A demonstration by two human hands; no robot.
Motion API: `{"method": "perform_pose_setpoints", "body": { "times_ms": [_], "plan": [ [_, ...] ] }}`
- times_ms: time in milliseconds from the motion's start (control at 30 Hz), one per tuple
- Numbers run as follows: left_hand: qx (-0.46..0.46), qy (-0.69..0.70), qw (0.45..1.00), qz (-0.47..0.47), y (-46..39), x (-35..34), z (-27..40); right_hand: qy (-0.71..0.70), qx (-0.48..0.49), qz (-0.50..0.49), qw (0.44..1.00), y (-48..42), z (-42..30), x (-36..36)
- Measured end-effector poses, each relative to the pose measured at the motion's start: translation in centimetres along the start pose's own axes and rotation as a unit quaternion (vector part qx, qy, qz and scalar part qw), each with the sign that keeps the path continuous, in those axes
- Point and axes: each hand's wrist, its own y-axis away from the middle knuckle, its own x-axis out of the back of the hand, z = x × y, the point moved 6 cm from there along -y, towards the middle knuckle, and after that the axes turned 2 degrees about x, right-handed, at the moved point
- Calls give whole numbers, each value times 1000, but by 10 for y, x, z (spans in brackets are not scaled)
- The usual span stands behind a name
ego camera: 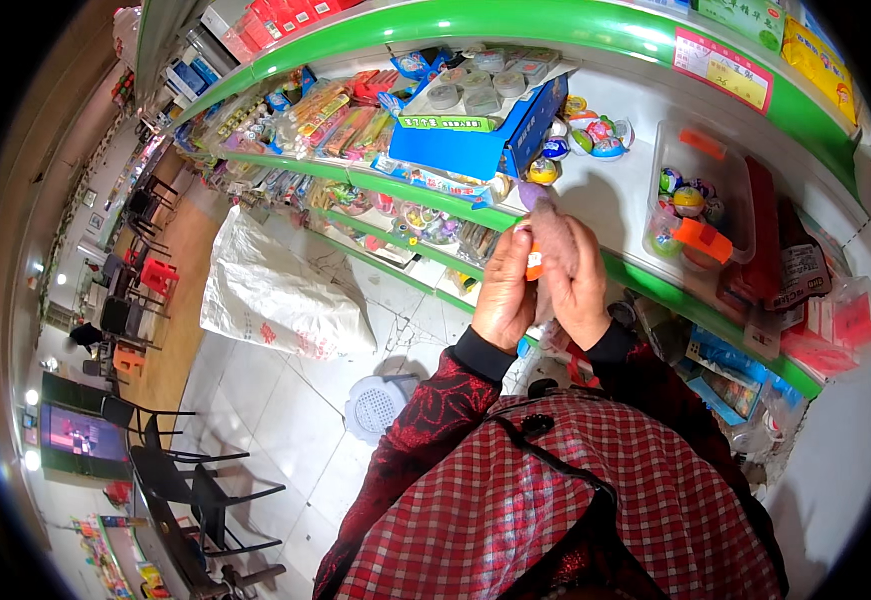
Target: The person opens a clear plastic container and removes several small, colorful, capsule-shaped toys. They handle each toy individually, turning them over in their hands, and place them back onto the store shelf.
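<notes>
My left hand (505, 289) grips a small orange piece (534, 264), probably one of the toy capsules; my fingers cover most of it. Pressed up against it, my right hand (584, 283) holds a greyish-pink cloth (553, 234) with a purple end. Both hands meet just in front of the green shelf edge (634, 274). Beyond them, colourful egg-shaped toy capsules (599, 139) lie loose on the white shelf. More capsules (687, 201) sit inside a clear plastic tub (649, 225) with orange handles, to the right of my hands.
A blue display box (443, 154) with round clear cases stands left of the capsules. Packaged goods (338, 120) crowd the shelf further left. On the tiled floor are a white woven sack (274, 292) and a grey plastic stool (375, 409). Black chairs (214, 499) stand at lower left.
</notes>
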Motion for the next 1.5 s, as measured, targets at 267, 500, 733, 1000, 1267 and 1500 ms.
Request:
{"method": "perform_pose_setpoints", "body": {
  "times_ms": [267,500,733,1000,1267,1500],
  "plan": [
    [-231,-340,911,34,2,12,18,-501,-412,31,760,19,38,-21],
    [-189,-243,951,37,-30,-10,21,-511,-413,-34,753,43,28,-5],
    [-269,-438,855,-71,-93,-118,-42,-462,-477,26,747,76,65,53],
    [-380,-568,730,7,-143,-120,-56,-342,-470,23,814,93,87,88],
    [-167,-924,317,131,-203,12,-36,-386,-553,51,736,116,106,89],
    [-173,-924,320,117,-206,10,-40,-350,-547,12,760,115,112,86]
  ]
}}
